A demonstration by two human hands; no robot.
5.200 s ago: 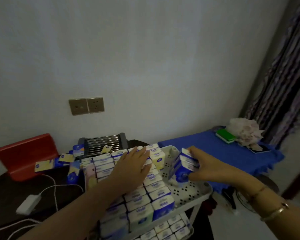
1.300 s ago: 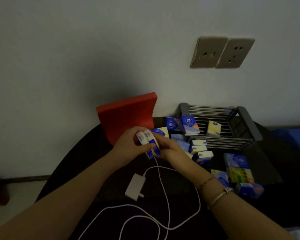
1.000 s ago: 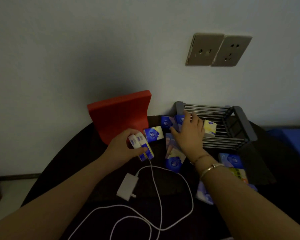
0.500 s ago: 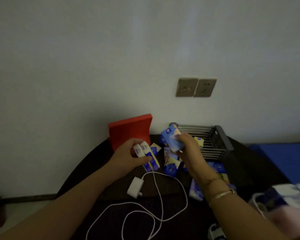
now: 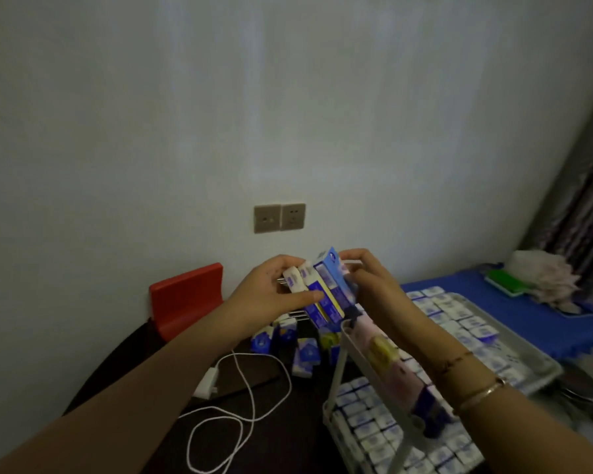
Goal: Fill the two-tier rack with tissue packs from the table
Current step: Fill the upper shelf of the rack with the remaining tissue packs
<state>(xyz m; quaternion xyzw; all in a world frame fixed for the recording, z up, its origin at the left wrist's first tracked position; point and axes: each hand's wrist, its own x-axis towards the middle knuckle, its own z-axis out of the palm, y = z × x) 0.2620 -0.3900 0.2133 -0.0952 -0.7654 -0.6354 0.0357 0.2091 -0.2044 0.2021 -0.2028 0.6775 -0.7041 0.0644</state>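
Both hands grip tissue packs above rack's far-left corner.
Left hand [image 5: 271,292] and right hand [image 5: 374,285] curl round blue-white tissue packs [image 5: 326,289], fanned, tilted; two-tier rack [image 5: 541,362] at 4 o'clock, nearly full.

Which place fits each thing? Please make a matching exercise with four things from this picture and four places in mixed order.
Things:
1. bundle of tissue packs
2. red stand
3. white charger
4. green sponge

Places:
A. on the blue cloth, far right
B. on the dark table, with its cable
C. held between both hands
D. against the wall, at the table's back

Pairs: 1-C, 2-D, 3-B, 4-A
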